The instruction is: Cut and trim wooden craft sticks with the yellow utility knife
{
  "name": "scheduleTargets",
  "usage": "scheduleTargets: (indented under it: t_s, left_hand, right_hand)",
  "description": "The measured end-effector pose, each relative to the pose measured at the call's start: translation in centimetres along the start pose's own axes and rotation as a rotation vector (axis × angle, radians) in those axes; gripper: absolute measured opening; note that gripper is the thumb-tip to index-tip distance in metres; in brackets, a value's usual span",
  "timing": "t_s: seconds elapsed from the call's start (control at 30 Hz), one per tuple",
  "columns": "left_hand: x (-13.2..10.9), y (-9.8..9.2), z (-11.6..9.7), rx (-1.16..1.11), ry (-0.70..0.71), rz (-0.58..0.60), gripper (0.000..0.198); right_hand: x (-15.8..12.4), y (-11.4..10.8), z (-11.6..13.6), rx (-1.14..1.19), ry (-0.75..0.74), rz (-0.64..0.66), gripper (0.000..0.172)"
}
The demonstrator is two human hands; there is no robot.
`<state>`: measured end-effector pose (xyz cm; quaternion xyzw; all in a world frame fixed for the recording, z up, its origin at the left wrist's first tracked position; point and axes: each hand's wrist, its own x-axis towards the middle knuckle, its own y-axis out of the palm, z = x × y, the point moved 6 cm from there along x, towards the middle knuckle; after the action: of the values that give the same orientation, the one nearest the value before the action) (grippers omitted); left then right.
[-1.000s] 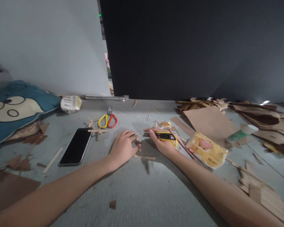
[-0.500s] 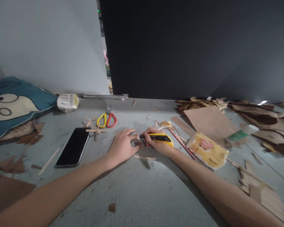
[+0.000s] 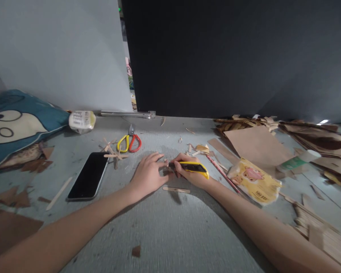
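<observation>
My right hand point(image 3: 191, 175) is closed round a yellow and black utility knife point(image 3: 193, 167), its tip pointing left toward my left hand. My left hand point(image 3: 148, 174) lies palm down on the grey table point(image 3: 170, 235), fingers pressed on a small piece that I cannot make out, right at the knife's tip. A wooden craft stick point(image 3: 176, 189) lies just in front of both hands.
A black phone point(image 3: 88, 179) lies left of my hands. Yellow and red scissors point(image 3: 129, 143) and a stick figure point(image 3: 113, 154) sit behind it. A yellow packet point(image 3: 254, 180), a red pencil point(image 3: 223, 172), brown cardboard point(image 3: 255, 146) and stick piles point(image 3: 318, 231) fill the right. A blue cushion point(image 3: 14, 123) is far left.
My right hand turned the knife and brought its tip left, up against my left hand's fingers. My left hand stayed pressed on the table.
</observation>
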<state>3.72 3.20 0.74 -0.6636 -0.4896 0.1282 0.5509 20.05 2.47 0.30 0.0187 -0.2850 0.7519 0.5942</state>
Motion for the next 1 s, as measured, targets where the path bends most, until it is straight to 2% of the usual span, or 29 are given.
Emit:
scheduleTargets:
  t_s: [0.17, 0.3, 0.37, 0.53, 0.77, 0.87, 1.0]
  left_hand:
    - [-0.1, 0.0, 0.0, 0.008, 0.018, 0.009, 0.036]
    - [-0.1, 0.1, -0.1, 0.027, 0.017, 0.026, 0.038]
    - [-0.1, 0.2, -0.1, 0.028, 0.011, 0.039, 0.037]
    - [0.0, 0.3, -0.2, 0.029, -0.004, 0.06, 0.038]
    - [0.1, 0.2, -0.4, 0.022, -0.008, 0.069, 0.034]
    - [0.0, 0.2, -0.5, 0.018, 0.007, 0.049, 0.029]
    - [-0.1, 0.3, -0.4, 0.026, 0.025, 0.042, 0.034]
  right_hand:
    - [-0.2, 0.0, 0.0, -0.083, -0.023, -0.002, 0.036]
    - [-0.3, 0.2, 1.2, -0.197, -0.131, 0.037, 0.032]
    - [-0.4, 0.3, 1.6, -0.231, -0.137, 0.054, 0.034]
    - [-0.2, 0.2, 1.2, -0.144, 0.021, -0.053, 0.036]
    - [-0.2, 0.6, 0.4, 0.105, 0.221, -0.109, 0.028]
    - [-0.3, 0.5, 0.2, 0.145, 0.236, -0.136, 0.033]
    - [-0.6, 0.0, 0.3, 0.062, 0.165, -0.197, 0.037]
